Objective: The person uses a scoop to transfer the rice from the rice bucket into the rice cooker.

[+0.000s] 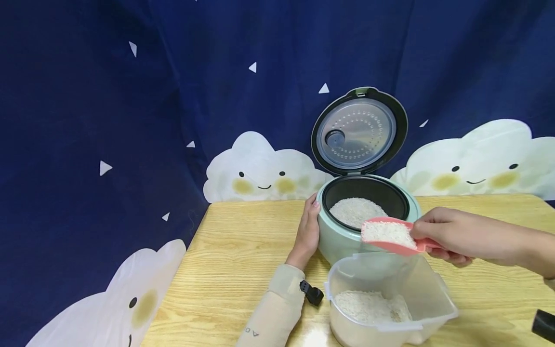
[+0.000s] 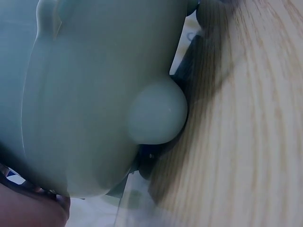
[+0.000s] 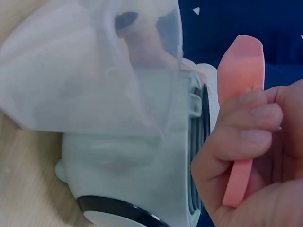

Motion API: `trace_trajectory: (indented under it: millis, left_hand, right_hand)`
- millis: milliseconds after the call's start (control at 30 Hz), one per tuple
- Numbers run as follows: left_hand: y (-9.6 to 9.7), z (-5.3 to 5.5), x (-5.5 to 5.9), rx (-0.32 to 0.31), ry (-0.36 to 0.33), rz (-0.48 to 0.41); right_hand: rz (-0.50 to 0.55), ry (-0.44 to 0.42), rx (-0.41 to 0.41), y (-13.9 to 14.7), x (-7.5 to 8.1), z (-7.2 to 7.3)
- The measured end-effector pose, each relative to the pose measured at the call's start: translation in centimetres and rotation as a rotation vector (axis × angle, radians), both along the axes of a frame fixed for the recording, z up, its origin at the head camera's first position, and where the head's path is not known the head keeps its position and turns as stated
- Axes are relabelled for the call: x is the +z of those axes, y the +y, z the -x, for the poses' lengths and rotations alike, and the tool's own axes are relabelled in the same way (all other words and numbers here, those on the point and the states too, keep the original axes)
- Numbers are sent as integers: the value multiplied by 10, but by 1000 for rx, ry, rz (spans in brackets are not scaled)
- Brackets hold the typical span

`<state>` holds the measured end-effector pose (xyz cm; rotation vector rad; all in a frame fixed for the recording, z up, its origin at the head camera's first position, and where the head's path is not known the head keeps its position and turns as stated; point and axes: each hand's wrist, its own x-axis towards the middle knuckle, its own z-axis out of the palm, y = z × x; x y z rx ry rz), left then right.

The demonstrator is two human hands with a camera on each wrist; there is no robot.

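In the head view my right hand (image 1: 472,236) grips the handle of a pink scoop (image 1: 405,249) heaped with white rice (image 1: 386,232). The scoop is held near the front rim of a pale green rice cooker (image 1: 347,248), whose lid (image 1: 360,132) stands up. White rice (image 1: 357,211) lies inside the cooker's dark pot. My left hand (image 1: 308,231) rests along the cooker's left side, fingers fairly straight against its wall. From the right wrist, fingers (image 3: 236,137) are curled round the scoop's handle (image 3: 238,182). The left wrist view shows the cooker's wall (image 2: 94,104) close up.
A translucent plastic bin (image 1: 433,306) with rice at its bottom stands in front of the cooker. The wooden table (image 1: 243,250) meets a dark blue curtain (image 1: 260,96) with cloud pictures. A black object (image 1: 544,325) shows at the lower right edge.
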<state>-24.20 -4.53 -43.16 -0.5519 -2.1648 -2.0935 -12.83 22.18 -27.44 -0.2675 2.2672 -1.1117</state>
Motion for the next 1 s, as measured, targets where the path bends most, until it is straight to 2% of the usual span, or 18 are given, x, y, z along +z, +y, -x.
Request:
trace_trajectory:
  millis: [133, 500, 867, 1000]
  left_hand:
    - [0, 1, 0, 2, -1, 10]
    - [1, 2, -1, 1, 13, 10]
    - [1, 2, -2, 9, 13, 5]
    - [1, 2, -1, 10, 10, 11]
  right_hand:
    - [-3, -15, -33, 9, 4, 10]
    - [-76, 12, -113, 22, 8, 29]
    - [-167, 136, -125, 25, 10, 46]
    - [-186, 157, -140, 26, 9, 53]
